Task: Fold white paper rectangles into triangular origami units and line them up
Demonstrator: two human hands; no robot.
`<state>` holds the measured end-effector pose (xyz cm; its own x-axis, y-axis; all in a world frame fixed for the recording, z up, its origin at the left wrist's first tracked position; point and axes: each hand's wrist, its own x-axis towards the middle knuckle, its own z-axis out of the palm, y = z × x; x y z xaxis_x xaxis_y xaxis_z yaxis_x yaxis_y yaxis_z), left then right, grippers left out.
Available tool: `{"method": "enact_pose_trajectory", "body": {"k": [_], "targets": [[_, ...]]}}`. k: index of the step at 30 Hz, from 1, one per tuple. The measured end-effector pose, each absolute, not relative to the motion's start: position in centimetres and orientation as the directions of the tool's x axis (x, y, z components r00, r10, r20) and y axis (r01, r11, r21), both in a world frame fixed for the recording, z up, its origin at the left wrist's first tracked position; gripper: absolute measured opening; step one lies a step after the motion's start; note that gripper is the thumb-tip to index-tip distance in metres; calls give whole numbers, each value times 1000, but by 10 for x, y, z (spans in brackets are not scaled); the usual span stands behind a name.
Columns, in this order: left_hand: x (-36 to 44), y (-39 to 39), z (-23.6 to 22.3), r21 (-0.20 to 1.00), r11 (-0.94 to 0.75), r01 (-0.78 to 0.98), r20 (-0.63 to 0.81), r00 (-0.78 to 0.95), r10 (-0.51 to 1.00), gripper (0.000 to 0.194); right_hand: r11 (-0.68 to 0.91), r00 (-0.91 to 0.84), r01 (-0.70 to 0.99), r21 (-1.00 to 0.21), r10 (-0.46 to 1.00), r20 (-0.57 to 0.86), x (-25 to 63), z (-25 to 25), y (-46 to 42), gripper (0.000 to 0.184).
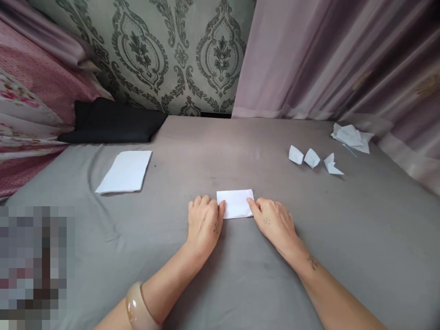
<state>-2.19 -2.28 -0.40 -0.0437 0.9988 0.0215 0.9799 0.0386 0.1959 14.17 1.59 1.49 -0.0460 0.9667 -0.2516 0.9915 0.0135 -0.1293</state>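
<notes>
A small folded white paper (235, 203) lies flat on the grey sheet (220, 275) in front of me. My left hand (203, 223) rests at its left edge, fingers curled, thumb touching the paper. My right hand (273, 221) presses the paper's right edge with its fingertips, fingers held together. A beige bangle (136, 307) sits on my left wrist.
A stack of white sheets (125, 171) lies at the left. Three small folded paper pieces (312, 158) sit at the right, with crumpled paper (351, 137) beyond them. A black cushion (110, 121) is at the back left, with pink curtains (337, 59) behind.
</notes>
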Motion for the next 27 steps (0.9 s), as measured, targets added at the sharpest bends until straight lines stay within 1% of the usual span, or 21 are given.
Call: {"method": "enact_pose_trajectory", "body": {"k": [8,12,19,27], "targets": [[-22,-24,-4,212,52,976,16,-57,998,44,24,-43,997,-71,957,-285,139,15,17,48],[-22,-23,-6,211,53,976,29,-61,998,45,32,-49,997,-65,959,-280,139,17,16,48],[-21,-23,-10,175,46,984,58,-57,997,46,13,-34,997,-75,958,-284,138,19,14,47],[-22,-25,-13,131,32,991,131,-50,990,44,-2,-4,999,-51,994,-107,137,13,3,43]]}}
